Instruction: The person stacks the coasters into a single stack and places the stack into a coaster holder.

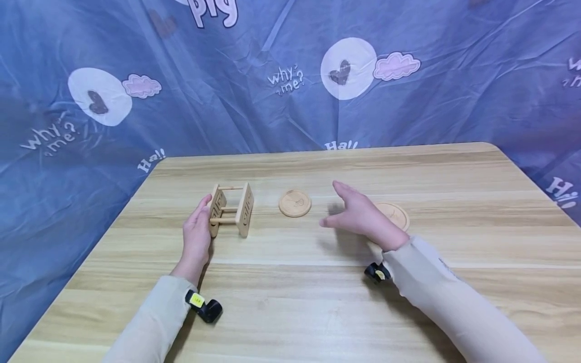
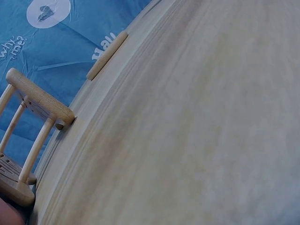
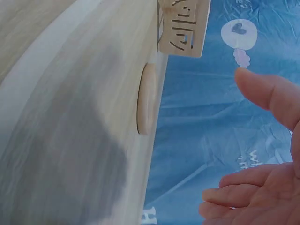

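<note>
A wooden coaster rack [image 1: 245,210], made of two cut-out side panels joined by dowels, stands on the table's left half. My left hand [image 1: 196,242] lies along the outside of its left panel, touching it with extended fingers; only a fingertip bit shows in the left wrist view. Right of the rack, a round wooden coaster [image 1: 295,203] with an engraved picture lies flat. My right hand [image 1: 363,214] is held over the table with thumb and fingers spread and nothing between them. Partly hidden behind this hand is a second round coaster [image 1: 396,216].
The wood-grain table [image 1: 290,302] has its far edge against a blue printed cloth [image 1: 254,101]. Black wrist cameras are strapped at both sleeves, the left camera [image 1: 210,310] close to the tabletop.
</note>
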`<state>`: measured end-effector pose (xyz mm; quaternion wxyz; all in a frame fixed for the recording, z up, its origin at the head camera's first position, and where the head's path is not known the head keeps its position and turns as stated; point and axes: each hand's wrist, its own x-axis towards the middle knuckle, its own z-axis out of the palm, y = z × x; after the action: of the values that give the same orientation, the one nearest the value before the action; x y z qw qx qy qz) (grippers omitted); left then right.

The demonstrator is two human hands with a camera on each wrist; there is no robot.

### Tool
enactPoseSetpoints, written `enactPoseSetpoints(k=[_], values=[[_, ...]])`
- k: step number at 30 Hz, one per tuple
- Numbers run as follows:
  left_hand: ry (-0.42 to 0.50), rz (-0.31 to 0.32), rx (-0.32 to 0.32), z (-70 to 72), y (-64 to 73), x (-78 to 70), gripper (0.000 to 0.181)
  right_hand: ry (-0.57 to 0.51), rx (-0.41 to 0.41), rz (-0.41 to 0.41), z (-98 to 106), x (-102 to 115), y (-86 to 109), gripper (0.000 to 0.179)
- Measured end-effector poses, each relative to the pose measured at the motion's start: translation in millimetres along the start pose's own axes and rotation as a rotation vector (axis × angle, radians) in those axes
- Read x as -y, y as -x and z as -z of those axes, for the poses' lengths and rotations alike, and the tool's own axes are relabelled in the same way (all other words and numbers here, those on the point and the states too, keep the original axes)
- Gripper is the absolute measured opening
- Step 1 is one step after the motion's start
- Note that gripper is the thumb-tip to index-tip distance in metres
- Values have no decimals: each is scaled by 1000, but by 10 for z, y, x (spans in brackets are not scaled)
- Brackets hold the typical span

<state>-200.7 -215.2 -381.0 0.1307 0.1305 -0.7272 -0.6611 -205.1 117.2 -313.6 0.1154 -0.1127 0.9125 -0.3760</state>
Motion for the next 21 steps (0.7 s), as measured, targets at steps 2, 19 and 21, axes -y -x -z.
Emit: enactPoseSetpoints(k=[2, 19, 21], values=[[-4, -2, 0, -2, 0, 1, 39, -10, 11, -14, -26, 24, -43, 102], [-22, -5, -7, -8, -11, -3, 39, -57, 71, -40, -246, 218, -380, 100], [-15, -10, -6, -9, -15, 1, 39, -79, 72, -52, -275, 225, -424, 99]])
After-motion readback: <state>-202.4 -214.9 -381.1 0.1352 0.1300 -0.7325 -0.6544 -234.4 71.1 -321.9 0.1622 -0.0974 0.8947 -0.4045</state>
